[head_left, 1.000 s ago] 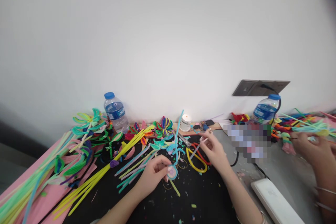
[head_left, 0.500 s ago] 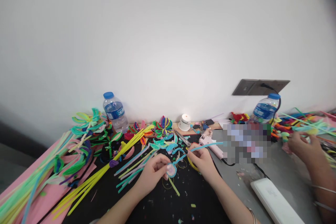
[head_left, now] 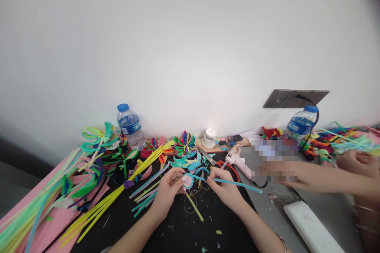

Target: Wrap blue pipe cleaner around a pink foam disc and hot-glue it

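My left hand [head_left: 168, 191] is closed on a small pink disc [head_left: 187, 180] with a yellow-green stem [head_left: 195, 207] hanging below it, over the black mat [head_left: 178, 229]. My right hand [head_left: 225, 187] pinches a light blue pipe cleaner [head_left: 237, 184] that runs from the disc out to the right. Both hands sit close together at the middle of the table.
Bundles of pipe cleaners [head_left: 44, 201] and finished flowers [head_left: 101, 142] lie left. Two water bottles [head_left: 129, 125] [head_left: 299, 124], a white tape roll [head_left: 209, 137], a pink glue gun [head_left: 237, 163], scissors [head_left: 206, 156] and a white box [head_left: 311, 229] stand around. Another person's arm [head_left: 320, 178] reaches in from the right.
My right hand took the blue pipe cleaner and brought it against the disc in my left hand; its free end swung down to the right. The other person's arm reached leftward.
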`<state>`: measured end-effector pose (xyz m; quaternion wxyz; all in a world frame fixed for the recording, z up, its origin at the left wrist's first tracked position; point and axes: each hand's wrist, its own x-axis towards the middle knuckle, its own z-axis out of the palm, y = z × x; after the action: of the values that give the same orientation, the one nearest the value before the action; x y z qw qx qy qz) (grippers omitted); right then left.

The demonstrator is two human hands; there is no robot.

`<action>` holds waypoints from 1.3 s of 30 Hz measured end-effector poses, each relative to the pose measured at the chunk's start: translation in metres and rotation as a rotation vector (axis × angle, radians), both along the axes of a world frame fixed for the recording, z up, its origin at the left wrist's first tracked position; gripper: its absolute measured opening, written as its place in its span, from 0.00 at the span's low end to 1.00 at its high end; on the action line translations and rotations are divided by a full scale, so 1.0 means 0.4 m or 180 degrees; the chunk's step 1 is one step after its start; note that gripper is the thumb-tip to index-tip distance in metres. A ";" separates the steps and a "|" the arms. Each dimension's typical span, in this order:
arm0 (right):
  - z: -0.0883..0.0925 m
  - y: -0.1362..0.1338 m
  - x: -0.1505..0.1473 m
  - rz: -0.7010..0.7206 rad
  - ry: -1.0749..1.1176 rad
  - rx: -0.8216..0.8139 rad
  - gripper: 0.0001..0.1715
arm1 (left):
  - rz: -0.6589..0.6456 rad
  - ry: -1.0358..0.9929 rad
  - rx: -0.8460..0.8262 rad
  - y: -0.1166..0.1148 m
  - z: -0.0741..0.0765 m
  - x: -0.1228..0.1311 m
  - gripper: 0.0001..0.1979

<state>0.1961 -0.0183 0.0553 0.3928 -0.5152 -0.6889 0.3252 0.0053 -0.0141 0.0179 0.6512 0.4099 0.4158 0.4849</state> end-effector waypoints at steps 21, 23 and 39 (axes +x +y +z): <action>0.027 -0.009 0.084 0.0110 -0.0413 0.0639 0.13 | 0.0188 0.0004 0.0007 0.001 -0.009 0.000 0.13; -0.006 -0.018 0.000 0.0339 -0.0387 0.0429 0.12 | 0.0203 0.0011 -0.0023 0.001 -0.007 0.001 0.13; -0.013 -0.017 -0.016 0.0691 -0.0297 0.0422 0.12 | 0.0219 0.0093 -0.0074 -0.001 -0.009 0.001 0.14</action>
<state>0.1898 -0.0249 0.0501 0.3561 -0.4251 -0.7781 0.2951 0.0058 -0.0146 0.0144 0.6327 0.3948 0.4446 0.4960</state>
